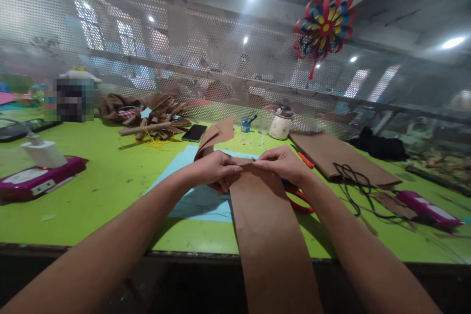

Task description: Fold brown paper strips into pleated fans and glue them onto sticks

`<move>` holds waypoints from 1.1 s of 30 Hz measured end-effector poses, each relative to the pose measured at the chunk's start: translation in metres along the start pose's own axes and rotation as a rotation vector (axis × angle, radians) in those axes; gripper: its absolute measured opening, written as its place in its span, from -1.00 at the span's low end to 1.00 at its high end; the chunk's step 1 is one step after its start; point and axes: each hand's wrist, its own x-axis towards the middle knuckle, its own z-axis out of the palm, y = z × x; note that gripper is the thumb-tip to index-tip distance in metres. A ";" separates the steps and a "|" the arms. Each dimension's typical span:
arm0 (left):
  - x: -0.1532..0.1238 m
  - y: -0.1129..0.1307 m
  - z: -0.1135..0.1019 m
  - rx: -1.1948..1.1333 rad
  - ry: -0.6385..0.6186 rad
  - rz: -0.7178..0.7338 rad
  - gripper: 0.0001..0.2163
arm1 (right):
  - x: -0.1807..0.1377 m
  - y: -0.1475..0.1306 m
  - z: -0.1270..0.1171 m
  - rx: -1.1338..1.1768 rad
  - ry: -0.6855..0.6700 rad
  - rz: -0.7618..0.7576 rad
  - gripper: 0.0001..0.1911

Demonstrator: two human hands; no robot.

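Observation:
A long strip of brown paper [272,225] hangs over the table's front edge toward me. My left hand [219,169] pinches the left side of its far end, thumb on top. At the right side of that end, my right hand [281,164] pinches the paper between thumb and fingers. The strip's far edge looks folded between the two hands. Behind my left hand a curled brown paper piece [224,132] stands up. Light blue paper [200,208] lies beneath. Scissors with red-orange handles [301,202] lie partly hidden behind my right hand and the strip.
On the green table [110,206] are a phone [195,132], a small blue jar [246,126], a white lidded jar [280,122], an orange cutter [306,159] and folded brown paper [342,157]. Purple power strips [44,176] lie left and right, with black cord [353,181] at right.

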 end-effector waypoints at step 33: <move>0.014 -0.014 0.006 0.271 0.080 0.360 -0.70 | 0.000 0.004 0.007 0.084 -0.092 0.075 -0.64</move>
